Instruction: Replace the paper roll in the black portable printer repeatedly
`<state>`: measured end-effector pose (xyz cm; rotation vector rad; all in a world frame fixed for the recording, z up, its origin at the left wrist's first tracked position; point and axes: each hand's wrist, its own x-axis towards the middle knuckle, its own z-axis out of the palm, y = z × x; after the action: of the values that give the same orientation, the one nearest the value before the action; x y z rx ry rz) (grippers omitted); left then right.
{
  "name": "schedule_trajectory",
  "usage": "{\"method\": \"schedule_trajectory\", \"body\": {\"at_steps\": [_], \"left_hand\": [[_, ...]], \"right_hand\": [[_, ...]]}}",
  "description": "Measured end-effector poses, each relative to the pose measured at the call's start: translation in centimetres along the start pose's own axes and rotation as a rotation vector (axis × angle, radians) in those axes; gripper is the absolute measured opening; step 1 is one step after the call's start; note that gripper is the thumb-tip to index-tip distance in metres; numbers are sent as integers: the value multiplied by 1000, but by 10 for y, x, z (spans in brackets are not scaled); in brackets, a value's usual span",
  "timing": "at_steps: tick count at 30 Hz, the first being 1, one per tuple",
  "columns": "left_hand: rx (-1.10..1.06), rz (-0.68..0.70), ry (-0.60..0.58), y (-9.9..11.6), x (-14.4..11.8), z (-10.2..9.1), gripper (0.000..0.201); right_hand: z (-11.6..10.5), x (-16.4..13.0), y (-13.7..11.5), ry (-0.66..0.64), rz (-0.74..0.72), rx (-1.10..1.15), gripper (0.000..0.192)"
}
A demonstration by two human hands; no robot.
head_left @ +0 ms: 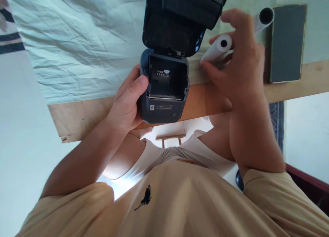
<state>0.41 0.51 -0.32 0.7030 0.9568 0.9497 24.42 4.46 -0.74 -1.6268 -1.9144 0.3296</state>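
While the left hand (127, 105) grips the open printer (164, 89) at the near worktop (77, 118) edge, its fingers wrap the left side. Right hand (239, 69) fingers pinch a white paper roll (217, 48) just right of the printer. A dark phone (288, 43) lies far right.

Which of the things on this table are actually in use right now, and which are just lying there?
In use:
left hand gripping the open printer
right hand holding a paper roll

Lying about:
second roll
dark phone
white cloth
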Motion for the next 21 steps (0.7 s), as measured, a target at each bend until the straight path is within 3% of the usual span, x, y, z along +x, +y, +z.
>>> {"method": "schedule_trajectory", "body": {"at_steps": [2, 5, 6, 9, 13, 17, 21], "left_hand": [[2, 14, 10, -1, 0, 1, 40], [-1, 41, 69, -2, -1, 6, 38], [-7, 46, 80, -2, -1, 7, 37], [-13, 37, 46, -2, -1, 6, 35], [-8, 26, -6, -2, 0, 2, 40], [-32, 33, 72, -1, 0, 5, 32], [-32, 40, 67, -2, 0, 5, 35]], "right_hand": [[-10, -4, 2, 55, -100, 83, 70], [-26, -4, 18, 329, -218, 77, 38], [-29, -2, 27, 428, -220, 34, 41], [-30, 7, 50, 351, -112, -156, 56], [-20, 18, 57, 240, 57, -195, 57], [-18, 18, 49, 232, 88, -174, 54], [-21, 9, 46, 213, 31, -128, 56]]}}
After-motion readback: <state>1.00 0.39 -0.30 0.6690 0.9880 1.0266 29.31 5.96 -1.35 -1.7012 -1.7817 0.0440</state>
